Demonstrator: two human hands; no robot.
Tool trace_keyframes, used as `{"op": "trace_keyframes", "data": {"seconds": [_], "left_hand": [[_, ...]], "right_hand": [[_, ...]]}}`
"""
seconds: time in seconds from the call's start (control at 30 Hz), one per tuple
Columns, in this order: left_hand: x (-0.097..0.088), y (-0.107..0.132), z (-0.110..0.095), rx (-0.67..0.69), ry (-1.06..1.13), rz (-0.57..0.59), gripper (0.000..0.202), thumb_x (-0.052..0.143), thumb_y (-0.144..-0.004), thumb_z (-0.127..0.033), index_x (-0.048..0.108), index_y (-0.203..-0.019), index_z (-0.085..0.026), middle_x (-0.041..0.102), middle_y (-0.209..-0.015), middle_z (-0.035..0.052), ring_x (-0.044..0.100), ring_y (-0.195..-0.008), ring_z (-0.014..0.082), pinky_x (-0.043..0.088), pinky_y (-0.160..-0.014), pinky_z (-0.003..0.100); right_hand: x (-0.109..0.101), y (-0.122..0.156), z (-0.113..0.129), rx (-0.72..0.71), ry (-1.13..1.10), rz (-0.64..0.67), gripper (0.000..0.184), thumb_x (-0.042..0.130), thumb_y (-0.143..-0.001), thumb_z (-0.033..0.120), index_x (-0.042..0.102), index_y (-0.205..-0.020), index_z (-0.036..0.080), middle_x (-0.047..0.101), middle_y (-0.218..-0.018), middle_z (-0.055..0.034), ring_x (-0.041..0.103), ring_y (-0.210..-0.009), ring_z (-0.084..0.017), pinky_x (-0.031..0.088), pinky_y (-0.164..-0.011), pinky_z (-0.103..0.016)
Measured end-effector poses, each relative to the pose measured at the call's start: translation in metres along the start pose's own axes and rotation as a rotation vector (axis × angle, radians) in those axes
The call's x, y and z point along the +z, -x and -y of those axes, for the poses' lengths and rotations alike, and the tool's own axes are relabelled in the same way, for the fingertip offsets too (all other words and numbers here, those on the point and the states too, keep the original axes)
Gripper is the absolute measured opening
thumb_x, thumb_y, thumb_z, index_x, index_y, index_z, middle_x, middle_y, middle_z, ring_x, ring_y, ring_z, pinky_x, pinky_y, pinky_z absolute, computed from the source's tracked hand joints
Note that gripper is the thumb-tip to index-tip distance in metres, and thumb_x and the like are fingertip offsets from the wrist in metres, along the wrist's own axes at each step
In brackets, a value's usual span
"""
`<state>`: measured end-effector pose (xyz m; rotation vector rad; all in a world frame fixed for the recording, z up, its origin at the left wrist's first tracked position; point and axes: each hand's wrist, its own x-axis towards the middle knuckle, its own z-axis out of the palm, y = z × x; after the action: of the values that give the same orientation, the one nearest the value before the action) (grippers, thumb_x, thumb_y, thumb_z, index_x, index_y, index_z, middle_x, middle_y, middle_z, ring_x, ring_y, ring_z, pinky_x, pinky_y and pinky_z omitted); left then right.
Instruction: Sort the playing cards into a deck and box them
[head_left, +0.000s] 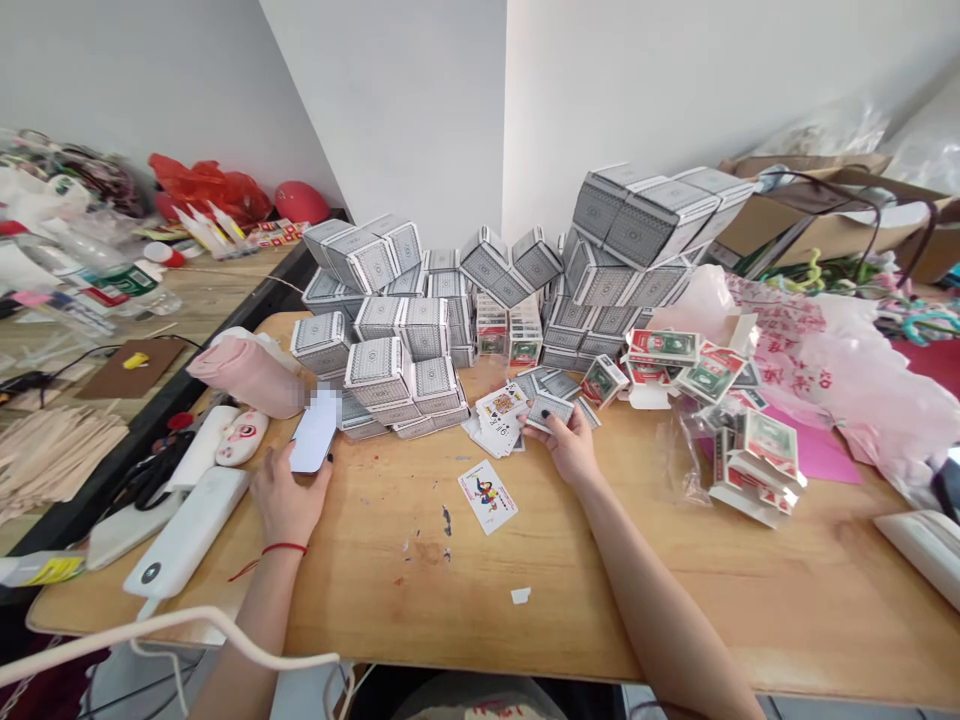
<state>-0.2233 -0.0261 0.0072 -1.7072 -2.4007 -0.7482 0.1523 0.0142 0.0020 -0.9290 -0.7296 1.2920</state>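
My left hand [292, 500] is closed around a phone [315, 435] with a pale lit screen, held low over the table's left part. In my right hand [574, 450] is a small packet of playing cards [546, 408], grey patterned backs up, with my thumb on top. Just left of that hand lies a loose pile of face-up cards [497, 420], a king among them. More grey-backed cards [559, 382] lie behind my fingers, partly hidden. Nearer to me, between both hands, a joker card [488, 497] rests face up on the table.
Stacked blocks of grey-backed cards [401, 370] rise behind, higher at right [637, 220]. Opened red-and-green card boxes [761, 460] and plastic bags [862, 370] lie to the right. A white power bank [187, 530] and a pink rolled pouch [244, 375] are at left on the wooden table [555, 640].
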Motion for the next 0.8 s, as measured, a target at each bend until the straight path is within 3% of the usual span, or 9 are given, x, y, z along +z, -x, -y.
{"op": "trace_keyframes", "data": {"seconds": [0.17,0.33,0.4,0.5,0.67,0.73,0.8], "left_hand": [[0.002,0.005,0.005,0.162,-0.048,-0.174,0.046,0.058,-0.071,-0.036,0.051,-0.111,-0.015,0.040,-0.128,0.0173,0.037,-0.120,0.0317,0.027,-0.098,0.047],[0.003,0.020,-0.013,0.330,0.007,-0.221,0.027,0.058,-0.072,-0.027,0.060,-0.097,-0.016,0.054,-0.105,0.0130,0.050,-0.101,0.0264,0.032,-0.095,0.047],[0.002,0.030,-0.032,0.445,0.138,-0.142,0.023,0.056,-0.074,-0.022,0.061,-0.096,-0.017,0.056,-0.098,0.0102,0.053,-0.096,0.0217,0.039,-0.091,0.040],[-0.003,0.046,-0.070,0.682,0.320,0.107,0.026,0.051,-0.078,-0.020,0.058,-0.103,-0.020,0.057,-0.101,0.0082,0.054,-0.098,0.0182,0.043,-0.089,0.033],[-0.008,0.060,-0.131,1.154,0.381,0.494,0.038,0.053,-0.078,-0.039,0.055,-0.113,-0.025,0.052,-0.123,0.0062,0.039,-0.121,0.0245,0.037,-0.100,0.042],[-0.004,0.063,-0.147,1.226,0.348,0.558,0.046,0.052,-0.077,-0.048,0.052,-0.117,-0.025,0.050,-0.126,0.0063,0.038,-0.123,0.0249,0.037,-0.100,0.044],[0.003,0.066,-0.158,1.208,0.311,0.556,0.052,0.050,-0.077,-0.051,0.048,-0.121,-0.022,0.050,-0.126,0.0079,0.040,-0.121,0.0244,0.038,-0.100,0.043]], "right_hand": [[-0.008,-0.004,-0.004,-0.054,0.145,-0.070,0.024,0.070,-0.064,0.035,0.053,-0.073,0.020,0.056,-0.063,0.0033,0.046,-0.050,-0.008,0.035,-0.046,-0.021],[-0.012,-0.006,-0.007,-0.085,0.302,-0.114,0.028,0.067,-0.066,0.042,0.053,-0.063,0.018,0.049,-0.053,0.0038,0.038,-0.047,-0.008,0.029,-0.044,-0.022],[-0.011,-0.005,-0.007,-0.059,0.288,-0.103,0.033,0.060,-0.071,0.048,0.050,-0.062,0.019,0.048,-0.050,0.0037,0.035,-0.043,-0.008,0.027,-0.042,-0.022],[-0.008,-0.004,-0.006,-0.054,0.307,-0.067,0.036,0.053,-0.074,0.053,0.046,-0.062,0.020,0.050,-0.047,0.0032,0.035,-0.039,-0.008,0.025,-0.039,-0.022],[-0.007,-0.002,-0.003,-0.124,0.482,0.004,0.038,0.054,-0.075,0.049,0.042,-0.054,0.020,0.041,-0.039,0.0052,0.033,-0.038,-0.008,0.026,-0.041,-0.023],[-0.007,-0.001,-0.003,-0.131,0.518,0.014,0.039,0.055,-0.074,0.048,0.040,-0.051,0.020,0.039,-0.040,0.0053,0.031,-0.039,-0.008,0.024,-0.041,-0.023],[-0.007,-0.001,-0.003,-0.130,0.537,0.010,0.038,0.058,-0.072,0.046,0.041,-0.051,0.019,0.036,-0.041,0.0062,0.029,-0.040,-0.007,0.021,-0.040,-0.023]]}}
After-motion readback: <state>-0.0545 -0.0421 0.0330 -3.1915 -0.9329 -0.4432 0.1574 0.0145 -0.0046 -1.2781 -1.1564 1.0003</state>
